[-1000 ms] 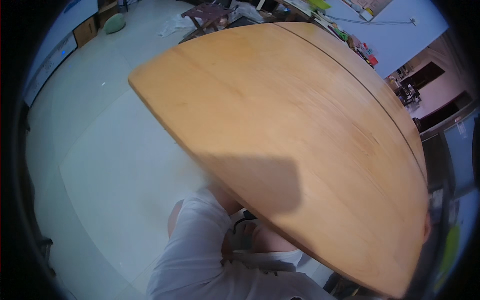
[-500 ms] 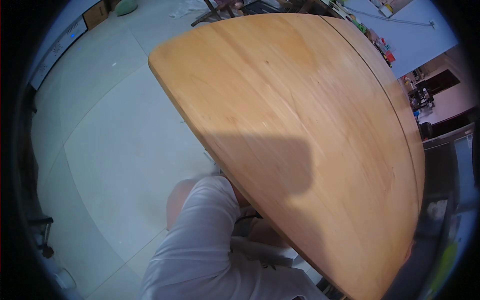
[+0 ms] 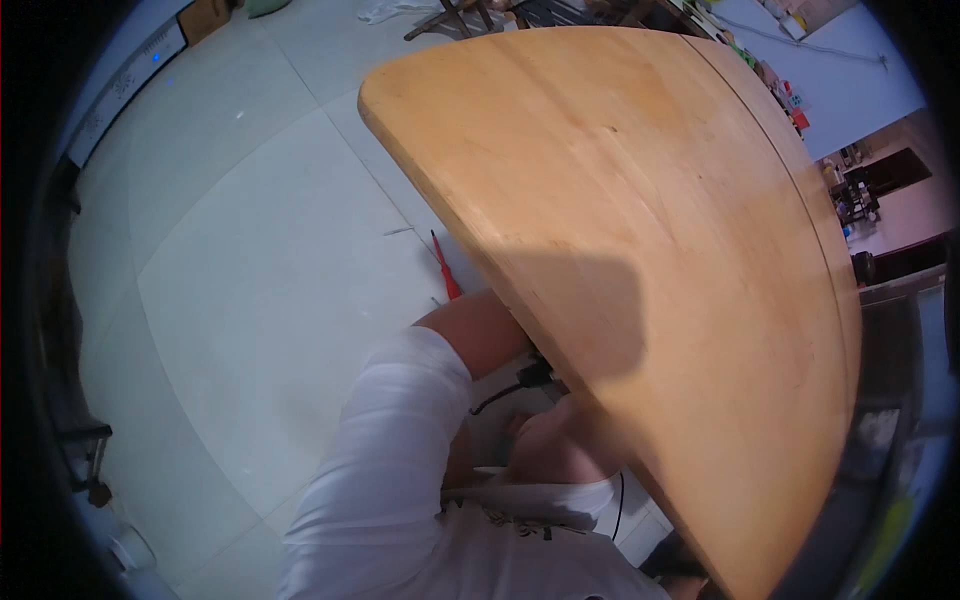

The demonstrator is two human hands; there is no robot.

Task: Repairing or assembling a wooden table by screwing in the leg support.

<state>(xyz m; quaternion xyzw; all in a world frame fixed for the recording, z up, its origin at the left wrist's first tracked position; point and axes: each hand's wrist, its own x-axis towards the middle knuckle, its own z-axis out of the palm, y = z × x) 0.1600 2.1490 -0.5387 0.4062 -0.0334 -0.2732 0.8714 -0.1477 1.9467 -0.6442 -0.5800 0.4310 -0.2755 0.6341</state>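
Head view, single frame. Round wooden table fills the picture from centre out to 3 o'clock, pale honey top, bare, with a squarish shadow lying near its lower edge. Pale tiled floor from 7 to 11 o'clock. Left forearm, bare below a white sleeve, runs from 6 o'clock up toward centre and passes under the table rim. Left hand hidden beneath the top: grip cannot be told, neither how far open nor what it holds. Right hand not seen either; only a patch of bare skin just below the rim at about 5 o'clock, arm or knee not distinguishable. Black cable shows just beside the forearm where it meets the rim, looping down toward 6 o'clock, the upper end lost under the table. Red-handled tool lying on the floor just above the forearm, near the rim, untouched. Furniture legs and clutter at 12 o'clock, well apart. Judgement: work under the top goes by feel only, so best done slowly, forearm braced against the rim, cable kept slack and clear of the fingers, tool left within reach, head lowered if a look underneath is needed.
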